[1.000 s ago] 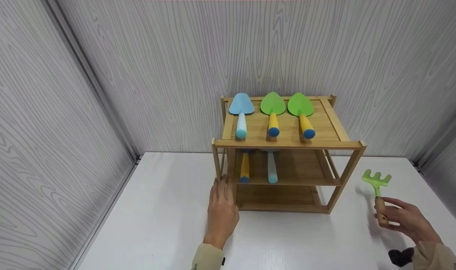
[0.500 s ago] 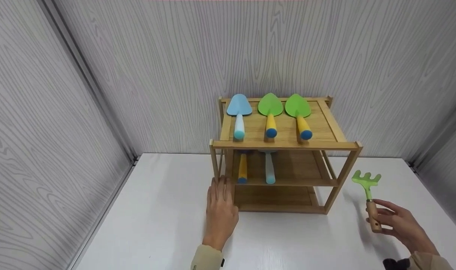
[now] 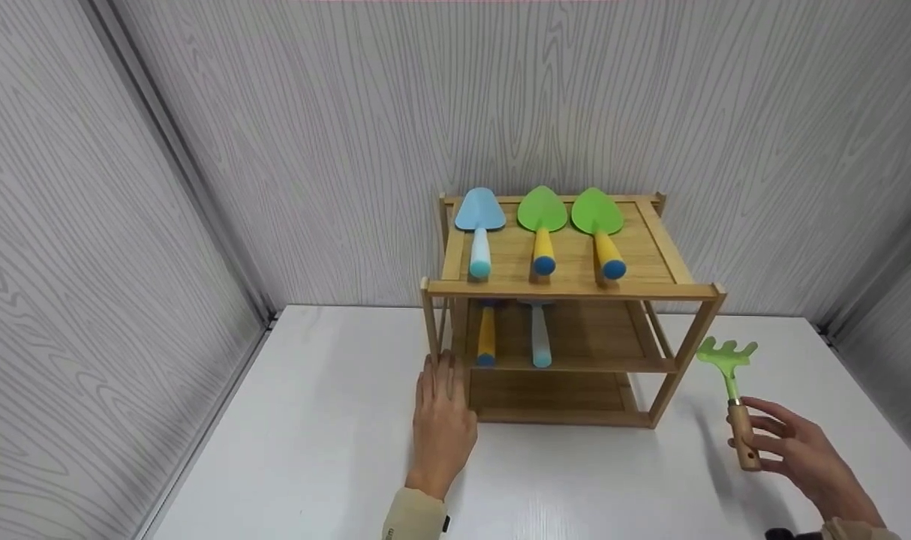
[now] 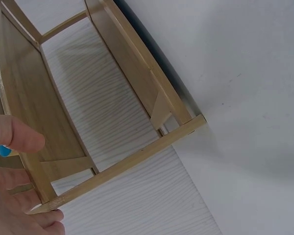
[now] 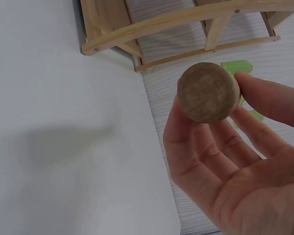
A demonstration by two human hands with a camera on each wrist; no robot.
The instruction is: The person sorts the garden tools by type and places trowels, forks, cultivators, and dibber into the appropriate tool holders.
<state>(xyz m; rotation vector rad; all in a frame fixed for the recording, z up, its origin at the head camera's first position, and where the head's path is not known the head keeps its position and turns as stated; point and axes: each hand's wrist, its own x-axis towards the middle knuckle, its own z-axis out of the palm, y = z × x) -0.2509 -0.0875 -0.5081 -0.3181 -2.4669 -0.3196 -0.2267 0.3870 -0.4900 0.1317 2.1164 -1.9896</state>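
Note:
A three-tier wooden shelf rack (image 3: 575,289) stands on the white table. My left hand (image 3: 442,439) grips its left front upright near the middle tier; in the left wrist view the thumb (image 4: 22,137) lies over that tier's edge. To the right of the rack, my right hand (image 3: 804,454) pinches the wooden handle of a small green hand rake (image 3: 742,435), holding it above the table with the tines up and away. The round handle end (image 5: 206,93) faces the right wrist camera, hiding most of the green head.
On the top tier lie a blue trowel (image 3: 480,211) and two green trowels, one central (image 3: 542,210) and one right (image 3: 597,213). The middle tier bears a yellow handle (image 3: 486,337) and a pale blue handle (image 3: 541,341), their heads mostly hidden. Grey wood-grain panels (image 3: 335,150) enclose the table.
My right hand has carried the rake a little left, closer to the rack. The left hand keeps its place on the upright, and the trowels lie as before.

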